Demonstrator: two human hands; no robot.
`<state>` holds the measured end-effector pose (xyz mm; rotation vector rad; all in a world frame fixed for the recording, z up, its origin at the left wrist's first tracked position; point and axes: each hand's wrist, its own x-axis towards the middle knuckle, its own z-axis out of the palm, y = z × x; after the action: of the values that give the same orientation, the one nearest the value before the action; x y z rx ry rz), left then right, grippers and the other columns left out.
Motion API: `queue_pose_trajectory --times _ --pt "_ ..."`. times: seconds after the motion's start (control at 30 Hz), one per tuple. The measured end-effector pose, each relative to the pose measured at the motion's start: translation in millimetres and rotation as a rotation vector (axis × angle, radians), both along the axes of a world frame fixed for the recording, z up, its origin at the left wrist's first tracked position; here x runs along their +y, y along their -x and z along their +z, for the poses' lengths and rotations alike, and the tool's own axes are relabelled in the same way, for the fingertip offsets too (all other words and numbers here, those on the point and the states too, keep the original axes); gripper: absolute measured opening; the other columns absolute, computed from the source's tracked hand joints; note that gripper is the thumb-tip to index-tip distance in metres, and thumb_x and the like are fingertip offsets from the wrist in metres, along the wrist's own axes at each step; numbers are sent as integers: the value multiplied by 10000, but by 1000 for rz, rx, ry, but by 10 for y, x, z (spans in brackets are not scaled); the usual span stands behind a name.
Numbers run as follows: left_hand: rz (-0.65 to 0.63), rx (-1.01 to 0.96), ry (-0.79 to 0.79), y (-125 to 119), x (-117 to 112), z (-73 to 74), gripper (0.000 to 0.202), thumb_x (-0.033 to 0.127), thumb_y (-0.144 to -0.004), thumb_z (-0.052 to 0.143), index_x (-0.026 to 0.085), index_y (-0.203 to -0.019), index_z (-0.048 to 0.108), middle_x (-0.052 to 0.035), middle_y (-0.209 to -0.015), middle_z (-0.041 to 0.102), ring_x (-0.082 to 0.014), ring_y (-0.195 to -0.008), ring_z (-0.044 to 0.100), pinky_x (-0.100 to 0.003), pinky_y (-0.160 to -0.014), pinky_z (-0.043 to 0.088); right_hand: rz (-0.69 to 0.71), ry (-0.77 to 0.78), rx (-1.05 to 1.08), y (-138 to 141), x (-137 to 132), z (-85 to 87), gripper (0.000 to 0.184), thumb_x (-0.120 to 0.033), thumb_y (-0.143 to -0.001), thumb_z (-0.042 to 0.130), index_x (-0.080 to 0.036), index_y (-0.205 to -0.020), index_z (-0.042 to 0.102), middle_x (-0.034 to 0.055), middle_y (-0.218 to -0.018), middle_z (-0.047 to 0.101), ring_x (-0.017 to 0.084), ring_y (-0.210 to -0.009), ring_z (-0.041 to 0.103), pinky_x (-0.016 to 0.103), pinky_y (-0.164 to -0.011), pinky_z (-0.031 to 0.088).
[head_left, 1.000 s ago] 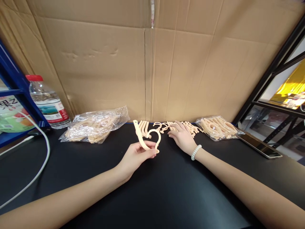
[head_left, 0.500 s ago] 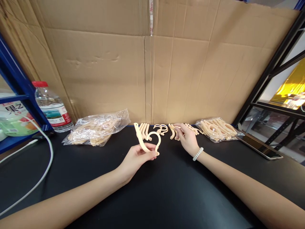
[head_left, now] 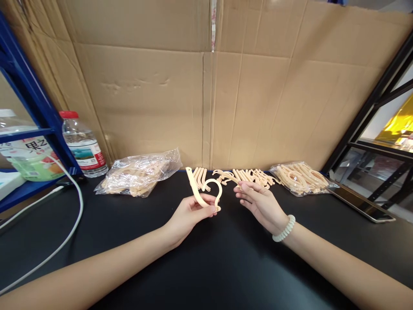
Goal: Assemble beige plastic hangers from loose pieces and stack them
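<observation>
My left hand point(head_left: 189, 217) is closed on a cream plastic hanger arm and its curved hanger hook point(head_left: 220, 189), pinched together above the table. The hanger arm point(head_left: 194, 185) slants up to the left and has a small hole near its tip. Between the thumb and fingers of my right hand point(head_left: 265, 206) is another cream hanger arm point(head_left: 229, 176), its far end pointing left toward the hook. Behind my hands lie several loose hanger arms point(head_left: 201, 175) on the left and more loose hanger pieces point(head_left: 258, 176) on the right.
Clear plastic bags of hanger parts lie at left point(head_left: 138, 174) and right point(head_left: 298, 178). A water bottle point(head_left: 84, 148) stands by the blue rack point(head_left: 35, 82), near a white cable point(head_left: 77, 206). A phone point(head_left: 361, 202) rests at right. Cardboard point(head_left: 145, 99) walls the back.
My right hand has drawn back from the loose pieces toward me, bringing a hanger arm with it. My left hand keeps its hold on the hook and arm. The view has shifted slightly left.
</observation>
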<state>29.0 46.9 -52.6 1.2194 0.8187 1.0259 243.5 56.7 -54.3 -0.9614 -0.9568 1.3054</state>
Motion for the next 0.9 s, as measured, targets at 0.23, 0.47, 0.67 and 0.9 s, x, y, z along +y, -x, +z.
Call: queue_pose_trajectory --times 0.23,0.47,0.67,0.9 --pt "-27 7 -24 22 14 -23 268 255 -673 841 148 -894 733 -40 -840 707 -162 -818 641 -335 -883 480 84 73 158 28 -83 -43 403 -264 -657 856 -210 -926 560 29 -892 686 133 -725 613 278 -710 511" --pt "-59 12 -43 35 27 -19 235 252 -690 830 142 -866 720 -35 -828 707 -157 -819 637 -320 -875 480 362 36 41 90 -146 -41 319 -359 -750 818 -177 -931 627 78 -1032 676 201 -1032 613 338 -920 465" --pt "-102 18 -74 48 44 -43 188 243 -718 810 150 -851 716 -25 -824 709 -161 -831 638 -314 -872 476 503 -88 -49 147 -166 -74 281 -349 -756 823 -166 -900 667 21 -889 626 128 -795 579 285 -793 482" --pt "-136 73 -54 47 36 1 169 261 -700 816 163 -792 713 -13 -777 700 -170 -802 633 -310 -834 469 502 -153 -108 163 -177 -97 326 -389 -770 804 -188 -928 602 24 -934 617 135 -770 574 315 -772 494"
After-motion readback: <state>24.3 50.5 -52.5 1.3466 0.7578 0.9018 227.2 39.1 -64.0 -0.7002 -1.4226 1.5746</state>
